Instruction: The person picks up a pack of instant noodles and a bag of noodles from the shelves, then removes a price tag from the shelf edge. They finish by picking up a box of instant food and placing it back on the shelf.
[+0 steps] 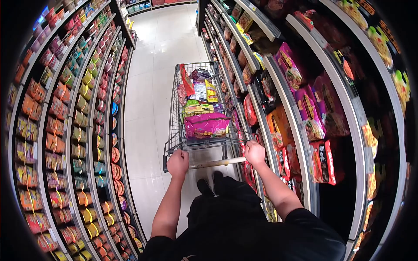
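Observation:
A wire shopping cart (174, 119) stands in front of me. My left hand (178, 162) is closed round the left end of its handle (213, 164). Near the handle's right end, my right hand (254, 152) is wrapped round the bar. A large magenta package (207, 126) lies in the part of the cart closest to me. Farther forward in the basket are a yellow packet (210, 91), a red packet (186, 80), a white packet (200, 92) and several other packets.
Shelves of cup and bowl packages (55, 124) line the left side. Close along the cart's right side run shelves (287, 108) of bagged packages. The tiled floor (146, 100) stretches ahead between them. My dark shoes (204, 186) are behind the handle.

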`<action>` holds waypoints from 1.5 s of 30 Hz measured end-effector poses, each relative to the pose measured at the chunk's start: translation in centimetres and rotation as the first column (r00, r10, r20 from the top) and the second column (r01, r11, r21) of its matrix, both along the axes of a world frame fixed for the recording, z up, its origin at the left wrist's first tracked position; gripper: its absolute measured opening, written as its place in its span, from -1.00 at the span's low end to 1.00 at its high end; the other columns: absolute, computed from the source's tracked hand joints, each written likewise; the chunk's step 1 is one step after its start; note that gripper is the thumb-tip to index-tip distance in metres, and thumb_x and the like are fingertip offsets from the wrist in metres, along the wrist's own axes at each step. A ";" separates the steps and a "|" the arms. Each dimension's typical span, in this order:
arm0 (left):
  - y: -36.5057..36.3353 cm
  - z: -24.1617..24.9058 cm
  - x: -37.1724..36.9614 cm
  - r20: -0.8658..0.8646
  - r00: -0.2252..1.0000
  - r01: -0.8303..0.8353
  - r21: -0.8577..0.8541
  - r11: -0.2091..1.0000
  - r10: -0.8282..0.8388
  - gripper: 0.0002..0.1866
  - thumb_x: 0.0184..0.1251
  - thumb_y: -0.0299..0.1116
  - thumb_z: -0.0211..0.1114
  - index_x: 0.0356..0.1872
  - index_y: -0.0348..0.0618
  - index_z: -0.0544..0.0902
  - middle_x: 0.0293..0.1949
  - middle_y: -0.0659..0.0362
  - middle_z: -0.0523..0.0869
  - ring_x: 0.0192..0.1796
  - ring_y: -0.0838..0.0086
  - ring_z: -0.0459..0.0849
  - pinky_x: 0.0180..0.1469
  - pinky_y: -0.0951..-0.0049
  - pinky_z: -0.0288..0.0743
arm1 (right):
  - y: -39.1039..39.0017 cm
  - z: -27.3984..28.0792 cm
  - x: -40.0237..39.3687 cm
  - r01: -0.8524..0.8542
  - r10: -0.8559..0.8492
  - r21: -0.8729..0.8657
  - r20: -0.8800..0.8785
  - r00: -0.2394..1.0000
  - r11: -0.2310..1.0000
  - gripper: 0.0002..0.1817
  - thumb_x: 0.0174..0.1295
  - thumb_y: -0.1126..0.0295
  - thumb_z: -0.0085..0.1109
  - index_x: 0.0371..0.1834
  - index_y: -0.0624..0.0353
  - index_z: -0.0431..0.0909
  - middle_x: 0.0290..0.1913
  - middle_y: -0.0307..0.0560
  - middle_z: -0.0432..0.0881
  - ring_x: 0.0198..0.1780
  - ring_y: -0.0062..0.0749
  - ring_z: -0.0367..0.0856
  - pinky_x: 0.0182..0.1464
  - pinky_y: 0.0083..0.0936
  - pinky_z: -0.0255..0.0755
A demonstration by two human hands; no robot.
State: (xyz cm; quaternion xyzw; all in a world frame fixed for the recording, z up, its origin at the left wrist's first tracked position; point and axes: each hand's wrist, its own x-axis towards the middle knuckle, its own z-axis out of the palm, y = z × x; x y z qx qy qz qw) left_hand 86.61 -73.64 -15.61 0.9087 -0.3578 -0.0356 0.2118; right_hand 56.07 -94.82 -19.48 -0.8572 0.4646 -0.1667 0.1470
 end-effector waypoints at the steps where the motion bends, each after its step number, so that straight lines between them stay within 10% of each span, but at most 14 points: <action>1: -1.1 -0.1 0.8 0.000 1.000 -0.008 0.018 1.000 0.008 -0.69 0.48 -0.16 0.27 -0.41 -0.15 0.65 -0.40 -0.06 0.78 -0.33 -0.10 0.77 -0.26 -0.09 0.62 | -1.2 -0.2 0.9 0.004 -0.004 -0.001 0.009 1.000 1.000 -0.86 0.28 0.41 0.16 -0.45 0.12 0.61 -0.35 0.01 0.71 -0.31 0.11 0.76 -0.23 0.03 0.66; 45: -49.9 0.1 44.9 -0.056 0.996 0.067 0.069 0.995 -0.063 -0.68 0.49 -0.13 0.25 -0.38 -0.15 0.65 -0.40 -0.07 0.76 -0.30 -0.10 0.77 -0.24 -0.07 0.59 | -47.4 0.6 43.0 0.107 -0.107 -0.003 0.084 0.991 0.994 -0.88 0.24 0.42 0.19 -0.46 0.13 0.60 -0.35 0.01 0.68 -0.32 0.12 0.74 -0.24 0.05 0.63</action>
